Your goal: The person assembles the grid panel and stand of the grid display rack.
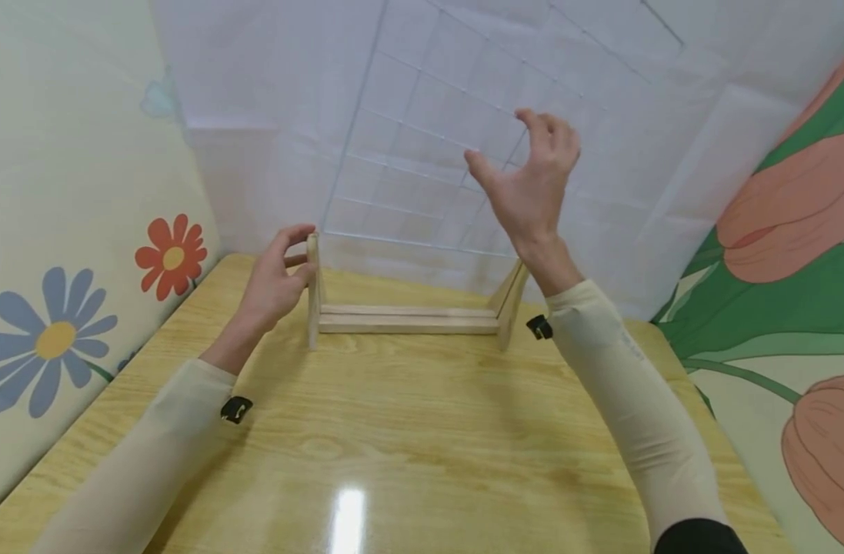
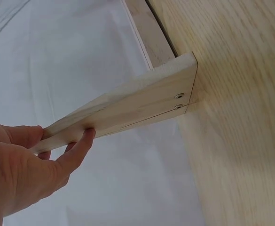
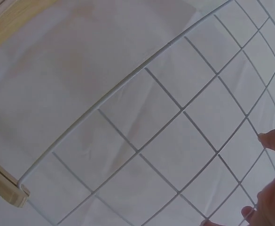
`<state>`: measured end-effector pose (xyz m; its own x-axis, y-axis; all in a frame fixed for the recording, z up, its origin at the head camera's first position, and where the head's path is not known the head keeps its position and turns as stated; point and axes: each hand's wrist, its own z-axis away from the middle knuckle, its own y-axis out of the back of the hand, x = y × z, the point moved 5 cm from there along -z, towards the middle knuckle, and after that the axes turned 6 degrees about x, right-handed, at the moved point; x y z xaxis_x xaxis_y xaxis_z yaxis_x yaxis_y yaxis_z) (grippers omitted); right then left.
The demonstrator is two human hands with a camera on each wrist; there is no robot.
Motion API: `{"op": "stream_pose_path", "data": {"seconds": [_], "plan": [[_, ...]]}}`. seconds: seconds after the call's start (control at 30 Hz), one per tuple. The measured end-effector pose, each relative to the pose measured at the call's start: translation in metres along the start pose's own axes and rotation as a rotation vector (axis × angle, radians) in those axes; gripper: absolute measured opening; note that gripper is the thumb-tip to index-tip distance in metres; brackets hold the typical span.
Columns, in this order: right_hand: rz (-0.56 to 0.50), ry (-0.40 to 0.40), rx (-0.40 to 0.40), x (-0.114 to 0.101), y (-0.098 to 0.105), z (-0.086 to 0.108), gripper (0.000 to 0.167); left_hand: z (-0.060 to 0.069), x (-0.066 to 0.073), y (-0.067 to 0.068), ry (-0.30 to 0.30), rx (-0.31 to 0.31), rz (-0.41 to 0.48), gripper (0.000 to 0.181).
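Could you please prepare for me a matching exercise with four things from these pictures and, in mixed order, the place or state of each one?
Things:
1. left hand
2. right hand
3. wooden stand
4. wire grid

Places or states:
A. stands on the table
B. touches the wire grid
C. has many square openings
D. grips one upright side of the wooden stand

Right pairs: 1-D, 2-B, 3-A, 4-C

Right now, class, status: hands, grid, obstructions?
Left hand grips wooden stand. Right hand at wire grid, grip unclear. Grid's lower edge near stand's tops; no obstruction visible.
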<state>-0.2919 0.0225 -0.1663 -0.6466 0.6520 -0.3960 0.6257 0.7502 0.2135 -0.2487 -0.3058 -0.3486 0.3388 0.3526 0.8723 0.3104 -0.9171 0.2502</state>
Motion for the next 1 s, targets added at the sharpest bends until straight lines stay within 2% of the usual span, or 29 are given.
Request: {"op": "stream_pose_path", "data": {"seconds": [0.23,0.57,1.0], "plan": [[0.09,-0.002,0.001,-0.002,-0.01,0.004,0.068,0.0,0.003,-0.003,-0.002,0.006,0.012,0.058],[0.165,-0.033,0.028,0.001,-0.029,0.012,0.069,0.002,0.004,-0.006,0.011,0.016,0.041,0.058],[0.273,-0.011,-0.003,0.002,-0.048,0.023,0.068,0.002,0.003,-0.013,0.009,0.022,0.053,0.058]]}}
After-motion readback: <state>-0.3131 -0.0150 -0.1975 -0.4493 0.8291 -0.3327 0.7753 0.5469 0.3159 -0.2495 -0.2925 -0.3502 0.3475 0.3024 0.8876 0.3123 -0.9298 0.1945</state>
